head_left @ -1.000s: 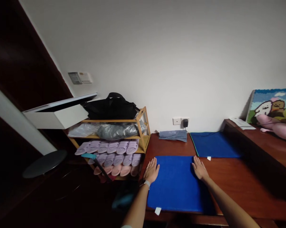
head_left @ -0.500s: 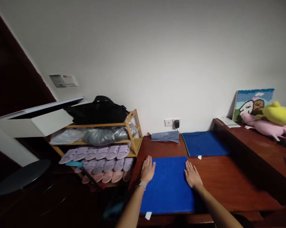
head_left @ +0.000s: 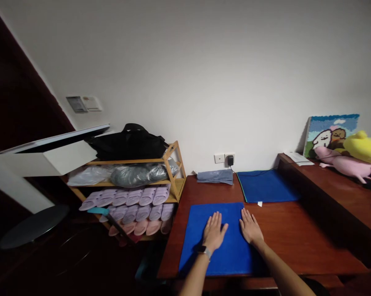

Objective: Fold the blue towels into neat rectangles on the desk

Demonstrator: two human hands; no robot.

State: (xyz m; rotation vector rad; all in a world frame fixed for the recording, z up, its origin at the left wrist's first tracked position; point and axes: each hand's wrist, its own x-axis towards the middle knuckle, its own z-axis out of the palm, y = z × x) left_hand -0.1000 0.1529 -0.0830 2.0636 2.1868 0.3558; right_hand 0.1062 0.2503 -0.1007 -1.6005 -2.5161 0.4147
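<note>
A bright blue cloth (head_left: 224,257) lies spread out on the reddish-brown wooden table (head_left: 293,238). My left hand (head_left: 213,232) rests flat on the middle of this cloth, palm down, fingers stretched out; a watch (head_left: 204,250) is on that wrist. At the cloth's right edge, my right hand (head_left: 251,228) lies palm down with its fingers extended, partly over the bare wood. Neither hand holds anything. Farther back on the table is a second, darker blue cloth (head_left: 267,187) with a small white tag (head_left: 259,204). A folded grey-blue cloth (head_left: 215,176) sits by the wall.
Left of the table stands a wooden rack (head_left: 176,181) with purple slippers (head_left: 146,196), pink slippers (head_left: 142,227) and a black bag (head_left: 130,144). A charger (head_left: 230,160) is plugged into the wall. On the raised right ledge lie plush toys (head_left: 345,161) beside a dog picture (head_left: 333,131).
My left hand has moved right, from the cloth's left edge to its middle. The right hand has stayed at the right edge. The view has shifted slightly.
</note>
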